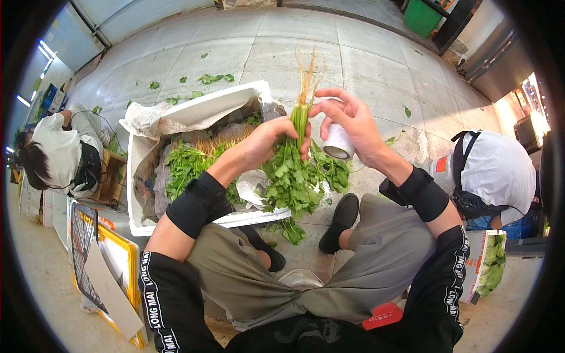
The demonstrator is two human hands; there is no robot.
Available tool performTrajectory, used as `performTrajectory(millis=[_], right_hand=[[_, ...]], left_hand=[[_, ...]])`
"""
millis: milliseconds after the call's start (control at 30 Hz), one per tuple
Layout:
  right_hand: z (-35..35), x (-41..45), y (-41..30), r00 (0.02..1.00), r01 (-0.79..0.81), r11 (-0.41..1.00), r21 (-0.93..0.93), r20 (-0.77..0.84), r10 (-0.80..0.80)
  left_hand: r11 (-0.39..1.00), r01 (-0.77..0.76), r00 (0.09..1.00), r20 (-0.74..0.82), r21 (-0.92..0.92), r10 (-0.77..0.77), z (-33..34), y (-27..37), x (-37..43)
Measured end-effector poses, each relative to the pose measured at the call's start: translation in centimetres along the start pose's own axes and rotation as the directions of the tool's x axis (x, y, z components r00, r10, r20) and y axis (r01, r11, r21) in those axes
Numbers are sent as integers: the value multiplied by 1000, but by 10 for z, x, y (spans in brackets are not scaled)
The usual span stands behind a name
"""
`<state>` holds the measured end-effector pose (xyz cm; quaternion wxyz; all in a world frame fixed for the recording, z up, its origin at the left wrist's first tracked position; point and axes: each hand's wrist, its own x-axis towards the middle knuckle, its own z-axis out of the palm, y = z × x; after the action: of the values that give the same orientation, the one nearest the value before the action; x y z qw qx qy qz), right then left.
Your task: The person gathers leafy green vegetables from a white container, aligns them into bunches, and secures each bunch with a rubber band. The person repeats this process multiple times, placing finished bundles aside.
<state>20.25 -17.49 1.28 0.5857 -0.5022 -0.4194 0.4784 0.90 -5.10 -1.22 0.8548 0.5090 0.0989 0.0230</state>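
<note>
My left hand (269, 140) is closed around the stems of a leafy herb bunch (293, 172), likely cilantro, with its roots pointing up and its leaves hanging down. Just right of the stems is my right hand (346, 117), fingers curled, with a white roll (339, 142), perhaps of tape, held in the palm. The right fingertips are close to the stems; whether they touch cannot be told. Below and left stands a white foam box (132, 194) lined with plastic, and in it lie more rooted herbs (190, 163). Crumpled white paper (251, 187) rests near the box's front edge.
Loose greens (337, 172) lie on the tiled floor beyond my shoes. One person (57, 150) sits at the left, another person (499, 172) bends at the right. Yellow-edged crates (119, 264) stand near my left arm, a box of leafy vegetables (474, 264) at the right.
</note>
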Motion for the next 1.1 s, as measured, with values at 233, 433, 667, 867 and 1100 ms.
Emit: performTrajectory(millis=[233,433,667,867,1100], right_hand=[[-1,-3,16,989,-147,972,-181,-9,148],[12,-10,28,990,7,842,-540,122,69],[17,-11,42,989,132,590,-796,148,-21],[7,-1,58,996,-71,814,-576,-1,87],[-10,0,62,980,-198,895,-399,-74,184]], left_hand=[[951,-55,911,-375,304,173,2,-7,7],[920,43,932,-347,389,103,15,-15,5],[927,92,963,-271,365,11,26,-14,8],[780,169,917,-385,602,99,34,-5,11],[856,-41,812,-481,516,329,-13,64,-39]])
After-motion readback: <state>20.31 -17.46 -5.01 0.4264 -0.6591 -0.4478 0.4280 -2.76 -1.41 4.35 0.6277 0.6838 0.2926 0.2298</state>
